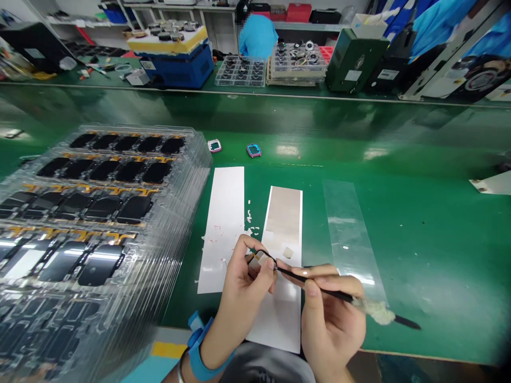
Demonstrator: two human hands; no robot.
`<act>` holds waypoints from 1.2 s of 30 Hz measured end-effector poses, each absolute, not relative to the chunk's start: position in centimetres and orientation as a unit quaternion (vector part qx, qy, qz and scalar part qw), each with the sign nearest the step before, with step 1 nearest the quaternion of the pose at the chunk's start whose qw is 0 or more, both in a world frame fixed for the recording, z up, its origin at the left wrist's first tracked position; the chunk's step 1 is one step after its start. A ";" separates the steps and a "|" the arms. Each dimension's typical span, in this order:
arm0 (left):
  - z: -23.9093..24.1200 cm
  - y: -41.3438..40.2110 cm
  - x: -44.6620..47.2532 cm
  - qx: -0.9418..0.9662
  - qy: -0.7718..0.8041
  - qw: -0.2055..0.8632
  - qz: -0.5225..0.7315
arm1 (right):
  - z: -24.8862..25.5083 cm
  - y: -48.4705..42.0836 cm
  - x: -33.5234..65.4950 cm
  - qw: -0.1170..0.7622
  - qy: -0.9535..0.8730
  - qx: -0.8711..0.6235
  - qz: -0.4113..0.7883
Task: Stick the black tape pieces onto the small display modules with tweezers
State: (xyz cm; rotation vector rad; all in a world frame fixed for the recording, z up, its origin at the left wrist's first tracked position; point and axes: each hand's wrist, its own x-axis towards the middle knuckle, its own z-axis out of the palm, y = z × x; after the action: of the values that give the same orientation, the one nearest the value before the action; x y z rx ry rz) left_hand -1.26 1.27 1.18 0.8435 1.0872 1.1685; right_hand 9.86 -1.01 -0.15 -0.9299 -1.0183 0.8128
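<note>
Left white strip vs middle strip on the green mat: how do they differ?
The left white backing strip is bare white with small pinkish-red flecks; the middle strip has a tan coating over its upper part. A small tan square lies on the middle strip, with none like it on the left white backing strip. The middle strip also reaches nearer the bench's front edge than the left white backing strip. Both are long, narrow and lie flat on the green bench mat.

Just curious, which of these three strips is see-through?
The rightmost strip: the green bench shows through it, unlike the white left strip and the tan-topped middle strip.
</note>
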 end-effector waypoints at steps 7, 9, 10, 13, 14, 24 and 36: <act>1.4 1.2 -1.5 0.354 0.456 0.664 0.476 | 0.6 -1.9 11.5 0.672 -0.543 -0.396 0.310; 1.5 0.9 -1.4 0.380 0.465 0.653 0.461 | 1.0 -2.2 12.8 0.692 -0.501 -0.418 0.311; 1.5 0.7 -1.4 0.396 0.468 0.648 0.452 | 1.2 -2.3 13.7 0.700 -0.477 -0.431 0.310; 1.4 0.2 -1.2 0.442 0.462 0.647 0.415 | 1.0 -2.5 16.8 0.692 -0.432 -0.472 0.334; 1.3 0.1 -1.2 0.456 0.458 0.648 0.404 | 0.8 -2.5 17.9 0.679 -0.425 -0.487 0.349; 1.4 -0.5 -0.7 0.653 0.471 0.539 0.247 | -0.9 -2.9 20.9 0.521 -0.557 -0.555 0.332; 1.3 -0.8 0.2 0.730 0.464 0.468 0.179 | -2.2 -3.9 20.5 0.477 -0.597 -0.524 0.375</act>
State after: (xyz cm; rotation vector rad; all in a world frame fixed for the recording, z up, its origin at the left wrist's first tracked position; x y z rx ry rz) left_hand 0.16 -0.82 1.32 1.7915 1.1377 0.4394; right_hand 20.54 -3.90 -2.17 -1.2811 -1.4577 0.9164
